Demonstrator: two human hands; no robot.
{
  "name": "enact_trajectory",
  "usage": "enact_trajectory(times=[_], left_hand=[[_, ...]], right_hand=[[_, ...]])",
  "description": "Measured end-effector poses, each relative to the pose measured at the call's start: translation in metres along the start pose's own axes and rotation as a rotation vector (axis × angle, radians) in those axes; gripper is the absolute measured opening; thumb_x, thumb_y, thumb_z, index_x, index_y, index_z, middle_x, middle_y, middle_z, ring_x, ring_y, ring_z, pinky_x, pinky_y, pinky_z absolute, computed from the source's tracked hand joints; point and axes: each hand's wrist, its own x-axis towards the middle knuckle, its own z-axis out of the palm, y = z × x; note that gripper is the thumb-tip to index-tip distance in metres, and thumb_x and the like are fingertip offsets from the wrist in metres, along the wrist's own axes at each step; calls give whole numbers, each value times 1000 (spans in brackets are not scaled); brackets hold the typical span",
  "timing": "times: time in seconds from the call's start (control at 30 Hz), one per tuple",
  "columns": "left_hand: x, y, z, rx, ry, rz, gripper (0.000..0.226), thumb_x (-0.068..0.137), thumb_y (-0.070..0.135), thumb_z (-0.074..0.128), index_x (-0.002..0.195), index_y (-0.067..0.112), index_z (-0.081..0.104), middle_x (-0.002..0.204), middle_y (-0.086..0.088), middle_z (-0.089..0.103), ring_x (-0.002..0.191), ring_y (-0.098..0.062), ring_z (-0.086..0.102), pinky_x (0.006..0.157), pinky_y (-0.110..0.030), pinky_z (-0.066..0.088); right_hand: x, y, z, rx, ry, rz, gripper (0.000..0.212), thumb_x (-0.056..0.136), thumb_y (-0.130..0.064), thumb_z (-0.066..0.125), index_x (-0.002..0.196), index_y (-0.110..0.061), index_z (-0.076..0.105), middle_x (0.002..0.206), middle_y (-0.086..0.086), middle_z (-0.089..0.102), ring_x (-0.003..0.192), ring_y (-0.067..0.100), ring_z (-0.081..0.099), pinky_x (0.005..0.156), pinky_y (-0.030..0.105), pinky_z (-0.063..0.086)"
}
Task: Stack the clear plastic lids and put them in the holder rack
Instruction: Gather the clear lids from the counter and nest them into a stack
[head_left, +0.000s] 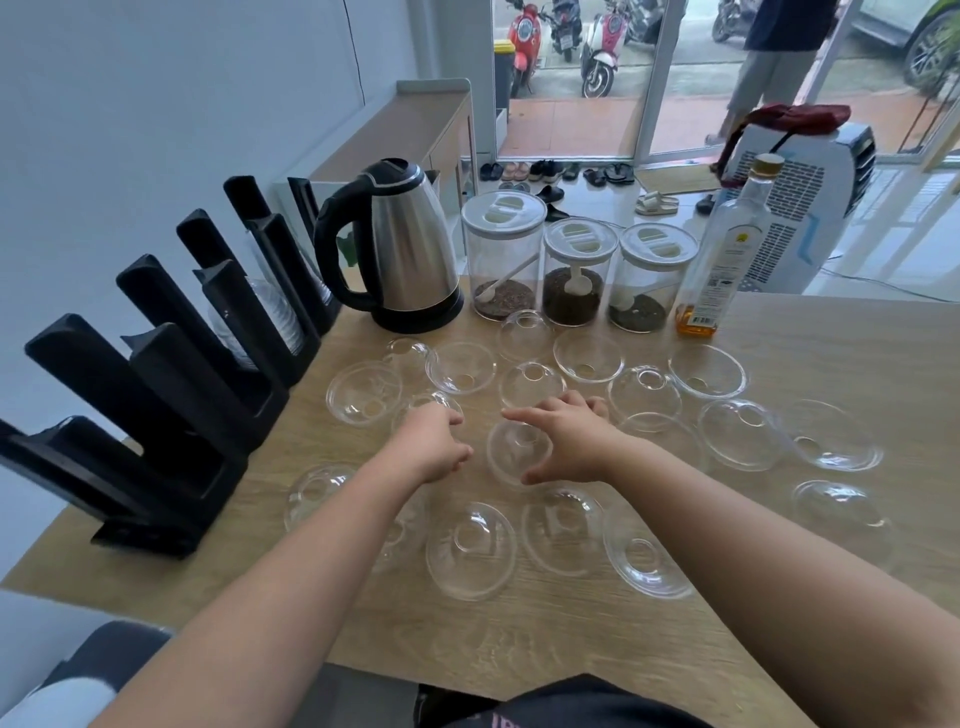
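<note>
Several clear plastic dome lids lie scattered over the wooden table (779, 332), some dome up, some dome down. My right hand (569, 441) spans one clear lid (506, 457) at the table's middle, index finger on its far rim and thumb on its near rim. My left hand (434, 447) hovers just left of it with fingers loosely curled, above the near edge of another lid (423, 402), and holds nothing that I can see. The black holder rack (156, 395) stands along the left edge, with a stack of clear lids (270, 322) in its far slots.
A steel electric kettle (402, 244), three lidded jars (574, 273) and a glass bottle (719, 260) line the table's far edge. More lids lie close to my forearms, such as one lid (470, 551) near the front. A person stands outside the far doorway.
</note>
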Motion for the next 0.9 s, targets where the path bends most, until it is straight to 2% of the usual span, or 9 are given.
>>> enact_trajectory(times=[0.1,0.23,0.33,0.47,0.53,0.6,0.7,0.8,0.9], left_hand=[[-3,-4,-16,58,186,76,49,84,18,71,132,20,61,98,1,72,89,-16,68,82,-28,54],[2,-19,-30,98,357,168,46,82,20,76,126,20,63,111,0,60,93,-14,56,81,-23,44],[11,-30,-31,185,358,154,67,77,31,80,137,21,54,124,1,48,116,-22,45,98,-30,40],[17,-36,-27,445,338,119,93,69,65,74,147,30,39,142,9,42,122,-23,31,108,-37,33],[18,-37,-25,510,348,100,94,67,73,68,147,32,39,146,11,40,124,-23,29,108,-38,27],[18,-37,-23,545,351,94,92,68,76,64,146,34,41,147,12,39,126,-24,27,107,-39,20],[17,-37,-18,555,360,103,88,67,75,66,142,36,45,151,13,33,131,-25,22,106,-40,17],[15,-36,-15,565,356,139,88,63,78,66,139,40,46,150,16,32,132,-24,20,103,-39,17],[11,-36,-15,592,329,184,92,59,80,66,140,44,42,146,20,37,132,-21,21,100,-38,17]], right_hand=[[3,-2,4,4,-14,-6,88,70,-63,69,146,-53,24,138,-5,44,131,21,28,104,43,17],[5,-4,5,11,0,-14,86,71,-60,67,146,-55,24,137,-4,43,129,21,29,102,42,17],[6,-4,4,9,7,-13,86,72,-59,66,146,-55,23,137,-5,42,129,20,28,104,42,16],[4,0,-1,80,10,-22,97,64,-72,69,145,-58,18,140,-9,39,132,19,27,104,40,15],[10,6,-9,239,120,16,85,70,-72,65,144,-54,27,142,-9,42,134,20,30,107,42,19],[22,16,-17,309,282,81,63,82,-61,61,139,-46,42,131,-5,51,129,22,38,108,44,28],[38,30,-25,188,301,179,49,90,-46,58,137,-37,49,122,2,52,122,26,43,102,41,37],[46,31,-24,-40,191,191,52,88,-55,56,138,-42,47,126,4,46,121,26,40,97,40,37],[48,27,-17,-78,197,179,48,87,-56,57,133,-41,52,124,3,44,118,26,39,97,40,34]])
